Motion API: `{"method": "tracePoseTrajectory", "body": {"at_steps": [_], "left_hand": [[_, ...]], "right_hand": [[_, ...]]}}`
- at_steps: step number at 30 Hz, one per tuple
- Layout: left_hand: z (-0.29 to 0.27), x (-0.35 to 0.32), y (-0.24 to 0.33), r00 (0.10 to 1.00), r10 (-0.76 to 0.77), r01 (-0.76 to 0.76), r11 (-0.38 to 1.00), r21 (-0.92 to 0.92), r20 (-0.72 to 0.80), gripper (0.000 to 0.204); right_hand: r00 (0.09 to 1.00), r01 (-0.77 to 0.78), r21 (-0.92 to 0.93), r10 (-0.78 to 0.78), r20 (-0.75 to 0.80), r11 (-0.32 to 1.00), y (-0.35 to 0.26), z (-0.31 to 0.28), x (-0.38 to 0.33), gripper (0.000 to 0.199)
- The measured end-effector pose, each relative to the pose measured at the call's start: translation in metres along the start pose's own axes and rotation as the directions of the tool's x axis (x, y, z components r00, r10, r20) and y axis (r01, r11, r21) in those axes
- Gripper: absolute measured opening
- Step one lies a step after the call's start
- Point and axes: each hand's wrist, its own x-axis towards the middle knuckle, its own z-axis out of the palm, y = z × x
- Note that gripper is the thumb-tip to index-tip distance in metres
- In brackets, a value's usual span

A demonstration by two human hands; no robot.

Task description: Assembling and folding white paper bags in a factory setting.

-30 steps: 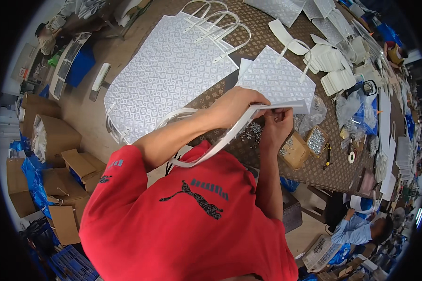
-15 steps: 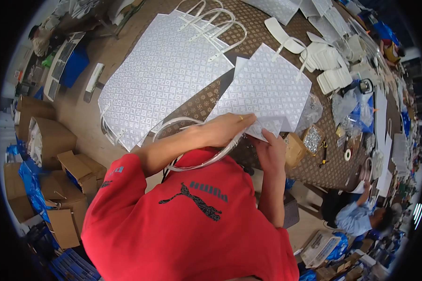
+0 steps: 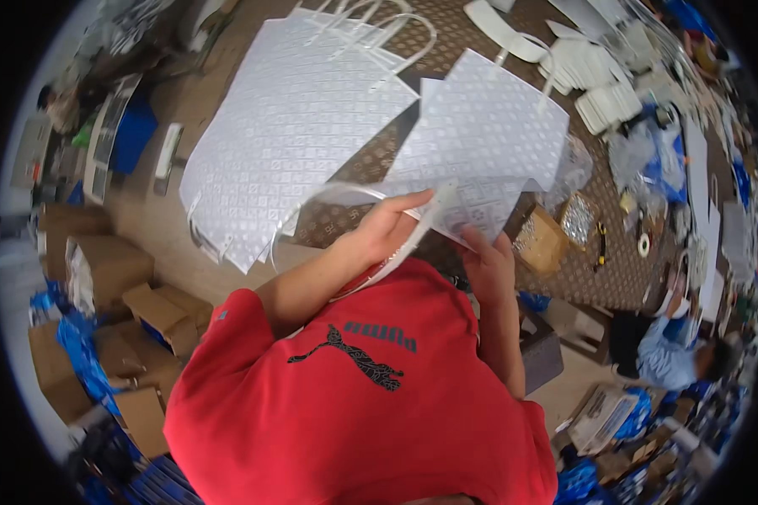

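Note:
A silver-white patterned paper bag lies on the brown patterned table in front of me, its near panel lifted toward me. My right hand grips that panel's near edge, thumb on top. A pale looped handle runs from the panel and curves round my left forearm. My left hand is closed beside the handle's end, fingertips at the panel's edge; the grip itself is blurred. To the left rests a stack of similar bags with pale handles at both ends.
Right of the bag stand an open box of small metal pieces and another small carton. Nearby lie a yellow-black cutter, a tape roll and white cards. Cardboard boxes crowd the left floor. A person in light blue sits at right.
My left hand has drawn back from across the panel's edge, uncovering the handle's end. The near panel stands more opened out toward me. The whole view has shifted slightly.

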Motion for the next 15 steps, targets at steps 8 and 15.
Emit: {"method": "tracePoseTrajectory", "body": {"at_steps": [8,15], "left_hand": [[0.038,0.012,0.076,0.822,0.562,-0.439,0.527,0.728,0.089,0.037],[0.113,-0.028,0.143,0.587,0.612,-0.712,0.078,0.698,0.53,0.046]], "right_hand": [[0.959,-0.157,-0.066,0.136,-0.25,0.985,0.019,-0.073,-0.008,0.025],[0.915,-0.223,-0.885,-0.227,-0.335,0.409,0.106,-0.164,0.023,0.026]]}}
